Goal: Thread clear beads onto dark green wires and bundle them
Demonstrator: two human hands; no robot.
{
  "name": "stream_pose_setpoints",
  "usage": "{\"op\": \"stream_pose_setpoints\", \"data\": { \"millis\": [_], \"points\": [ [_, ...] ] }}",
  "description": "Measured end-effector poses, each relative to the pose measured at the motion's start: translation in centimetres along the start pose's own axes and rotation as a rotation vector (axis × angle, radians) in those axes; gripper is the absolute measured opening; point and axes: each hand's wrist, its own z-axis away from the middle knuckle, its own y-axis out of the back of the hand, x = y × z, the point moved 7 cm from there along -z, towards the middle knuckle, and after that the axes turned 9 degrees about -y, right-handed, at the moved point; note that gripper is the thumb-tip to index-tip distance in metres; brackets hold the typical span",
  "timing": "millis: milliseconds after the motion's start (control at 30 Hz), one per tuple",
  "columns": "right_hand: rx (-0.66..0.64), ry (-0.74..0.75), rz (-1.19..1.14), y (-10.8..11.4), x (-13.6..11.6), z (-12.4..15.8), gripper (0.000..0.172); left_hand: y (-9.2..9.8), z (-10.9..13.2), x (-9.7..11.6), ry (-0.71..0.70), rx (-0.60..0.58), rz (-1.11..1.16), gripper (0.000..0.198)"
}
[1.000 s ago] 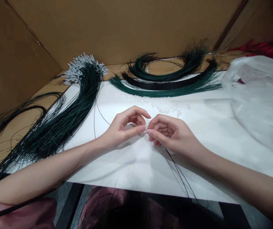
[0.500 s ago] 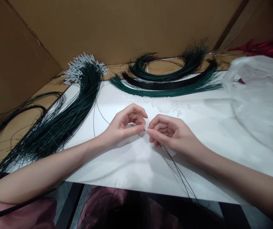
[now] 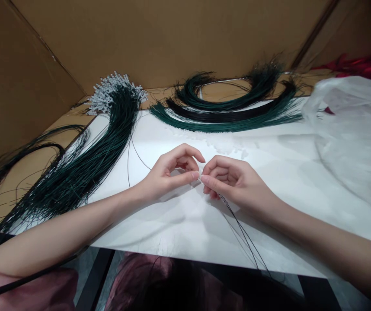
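Observation:
Above the middle of the white board, my right hand (image 3: 226, 176) pinches thin dark wires (image 3: 242, 230) between thumb and fingers. Their long ends trail down from under it past the board's near edge. My left hand (image 3: 179, 169) meets it almost tip to tip, thumb against the curled fingers, index finger arched above. A tiny pale and dark tip shows between the two thumbs, too small to make out. To the left lies a thick bundle of dark green wires (image 3: 107, 151), its far ends carrying many white beads (image 3: 103, 95).
Curved bundles of green and black wire (image 3: 231, 114) lie along the back, with small white bits (image 3: 224, 144) before them. A clear plastic bag (image 3: 354, 138) covers the right side, red material (image 3: 363, 67) behind it. Brown panels (image 3: 185, 39) enclose the back and left.
My left hand has shifted slightly right, and its index finger reaches further over toward the right hand. My right hand stays nearly in place with the wires.

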Motion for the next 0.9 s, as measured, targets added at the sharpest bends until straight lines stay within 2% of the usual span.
{"op": "stream_pose_setpoints", "data": {
  "millis": [300,500,667,800,900],
  "points": [
    [-0.014,-0.082,-0.024,-0.03,0.12,0.21,0.017,0.01,0.11,0.17,-0.037,0.01,0.021,0.023],
    [-0.053,-0.043,0.073,-0.21,-0.14,0.22,0.012,-0.01,0.17,0.26,-0.037,-0.003,0.013,0.024],
    [-0.05,-0.02,0.055,-0.11,-0.12,0.26,0.01,0.07,0.07,0.05,-0.021,0.018,0.077,0.021],
    [-0.065,0.034,0.006,-0.25,-0.4,0.31,0.011,0.2,-0.04,-0.28,0.037,0.057,0.113,0.016],
    [-0.068,0.075,-0.04,-0.39,-0.62,0.42,0.012,-0.02,0.01,-0.46,0.079,0.041,0.098,0.017]
  ]
}}
